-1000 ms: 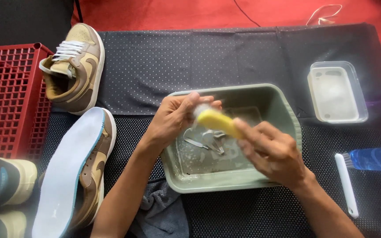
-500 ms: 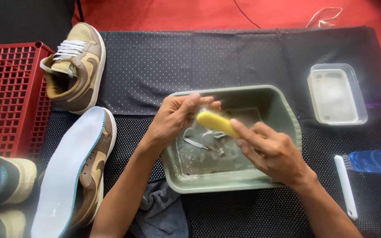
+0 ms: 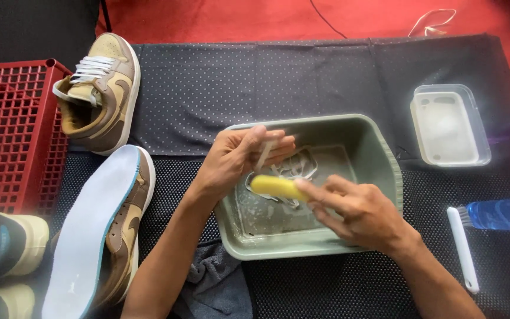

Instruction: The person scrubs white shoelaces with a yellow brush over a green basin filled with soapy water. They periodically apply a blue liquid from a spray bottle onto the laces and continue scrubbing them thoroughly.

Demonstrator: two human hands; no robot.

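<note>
While the left hand (image 3: pixel 237 156) pinches a white shoelace (image 3: pixel 264 155) over the green basin (image 3: pixel 379 153), the right hand (image 3: pixel 358 212) closes its grip on a yellow brush (image 3: pixel 275 186) laid against that lace. More lace (image 3: pixel 299 168) lies in the basin's soapy water. A tan sneaker (image 3: pixel 98 88) stands beside a red basket (image 3: pixel 13 136).

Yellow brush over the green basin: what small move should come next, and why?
Probably another short stroke of the yellow brush along the white shoelace. The left hand pinches the lace taut above the pale green plastic basin, the right hand holds the brush just below it, and more lace lies coiled in the soapy water.
</note>
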